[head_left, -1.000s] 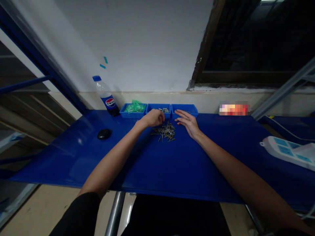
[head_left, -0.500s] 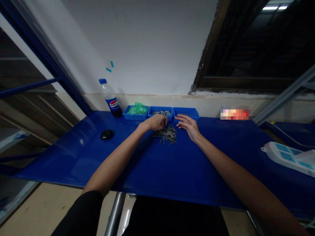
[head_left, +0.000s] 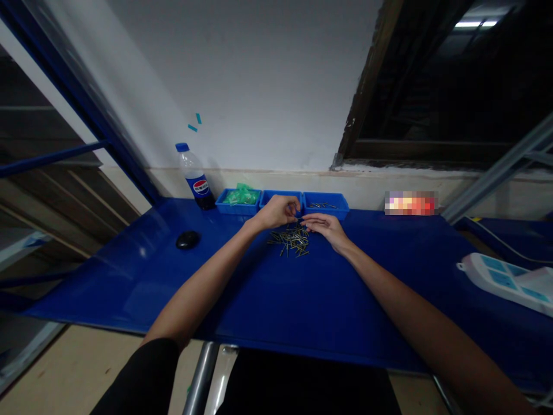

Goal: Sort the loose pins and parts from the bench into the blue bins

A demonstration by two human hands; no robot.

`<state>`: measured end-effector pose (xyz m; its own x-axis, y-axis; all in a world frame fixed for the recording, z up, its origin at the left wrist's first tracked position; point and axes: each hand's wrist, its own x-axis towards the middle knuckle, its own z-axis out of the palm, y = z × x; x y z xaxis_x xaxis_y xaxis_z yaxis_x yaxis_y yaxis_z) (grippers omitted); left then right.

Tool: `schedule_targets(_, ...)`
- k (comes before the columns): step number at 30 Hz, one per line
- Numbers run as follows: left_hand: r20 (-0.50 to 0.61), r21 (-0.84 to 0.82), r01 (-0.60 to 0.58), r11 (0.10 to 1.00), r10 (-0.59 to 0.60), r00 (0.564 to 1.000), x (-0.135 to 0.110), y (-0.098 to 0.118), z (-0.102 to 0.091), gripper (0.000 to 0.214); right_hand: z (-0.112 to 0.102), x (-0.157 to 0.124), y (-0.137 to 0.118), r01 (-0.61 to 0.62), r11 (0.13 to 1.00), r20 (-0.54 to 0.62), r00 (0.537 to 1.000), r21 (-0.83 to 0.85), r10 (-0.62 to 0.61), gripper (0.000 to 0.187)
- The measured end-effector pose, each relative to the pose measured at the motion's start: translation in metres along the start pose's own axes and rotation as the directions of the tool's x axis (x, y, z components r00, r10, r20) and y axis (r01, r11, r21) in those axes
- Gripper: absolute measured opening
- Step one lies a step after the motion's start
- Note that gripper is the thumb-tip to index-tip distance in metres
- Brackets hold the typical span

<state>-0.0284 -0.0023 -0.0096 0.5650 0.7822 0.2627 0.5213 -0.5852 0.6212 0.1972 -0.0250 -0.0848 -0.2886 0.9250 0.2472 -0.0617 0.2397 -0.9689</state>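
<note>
A loose pile of thin, brass-and-grey metal pieces (head_left: 290, 241), perhaps screws, lies on the blue table. Just above its far side my left hand (head_left: 279, 212) is closed in a pinch. Facing it from the right, my right hand (head_left: 327, 228) has its fingers pressed together, tips almost meeting the left fingertips. Whatever is between the fingers is too small to make out. Behind the hands stand three blue bins: the left bin (head_left: 222, 206) holds a green plastic bag (head_left: 241, 195), the middle bin (head_left: 266, 197) is partly hidden by my left hand, and the right bin (head_left: 339, 212) contains several thin metal pieces.
A cola bottle (head_left: 199, 183) stands against the wall beside the bins. On the left of the blue table (head_left: 276, 305) lies a black computer mouse (head_left: 187, 240). A white power strip (head_left: 503, 279) is at the right, and a blurred red-and-yellow item (head_left: 412, 204) sits by the wall.
My right hand has moved left from the right bin, its fingers drawing together. My left hand has risen slightly and shifted right, so the two hands now nearly touch.
</note>
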Motion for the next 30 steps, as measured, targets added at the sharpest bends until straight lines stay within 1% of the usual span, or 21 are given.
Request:
schedule_targets(5, 0.025, -0.015, -0.018, 1.0, 0.018, 1.0, 0.0, 0.0, 0.002, 0.025, -0.001, 0.001, 0.001, 0.004, 1.0, -0.012, 1.0, 0.011, -0.004, 0.039)
schedule_targets(10, 0.061, -0.028, -0.048, 0.998, 0.05, 0.997, 0.0, 0.0, 0.004, 0.026, -0.001, 0.002, 0.002, -0.013, 1.0, -0.034, 0.999, 0.01, 0.013, 0.032)
schedule_targets(12, 0.08, 0.018, -0.041, 0.999, 0.04, 0.996, 0.0, -0.002, 0.004, 0.029, -0.001, 0.002, 0.002, -0.013, 1.0, -0.055, 0.998, 0.01, 0.014, 0.03)
schedule_targets(16, 0.127, 0.211, -0.016, 0.977, -0.011, 0.992, -0.001, -0.013, 0.003, 0.03, -0.002, 0.002, 0.002, -0.003, 0.999, -0.134, 0.991, 0.045, 0.009, 0.027)
schedule_targets(18, 0.156, 0.288, -0.014, 0.957, -0.033, 0.987, 0.0, -0.017, 0.004, 0.03, -0.003, 0.002, 0.0, 0.01, 0.995, -0.176, 0.984, 0.094, 0.007, 0.03)
schedule_targets(19, 0.174, 0.313, -0.024, 0.949, -0.032, 0.984, 0.0, -0.018, 0.005, 0.032, -0.003, 0.001, 0.0, 0.019, 0.993, -0.194, 0.981, 0.119, 0.004, 0.035)
schedule_targets(22, 0.247, 0.341, -0.089, 0.936, 0.002, 0.969, 0.0, -0.019, 0.008, 0.038, -0.004, 0.0, -0.002, 0.038, 0.986, -0.225, 0.974, 0.161, 0.0, 0.054)
schedule_targets(24, 0.291, 0.348, -0.13, 0.928, 0.025, 0.956, 0.0, -0.018, 0.01, 0.041, -0.004, 0.0, -0.002, 0.035, 0.986, -0.218, 0.976, 0.161, 0.001, 0.06)
schedule_targets(27, 0.326, 0.371, -0.17, 0.913, 0.043, 0.944, 0.0, -0.017, 0.012, 0.041, -0.005, 0.0, 0.0, 0.03, 0.989, -0.192, 0.981, 0.143, -0.002, 0.061)
schedule_targets(30, 0.325, 0.388, -0.176, 0.905, 0.044, 0.945, 0.0, -0.017, 0.012, 0.037, -0.005, 0.001, 0.002, 0.025, 0.991, -0.185, 0.983, 0.131, 0.0, 0.057)
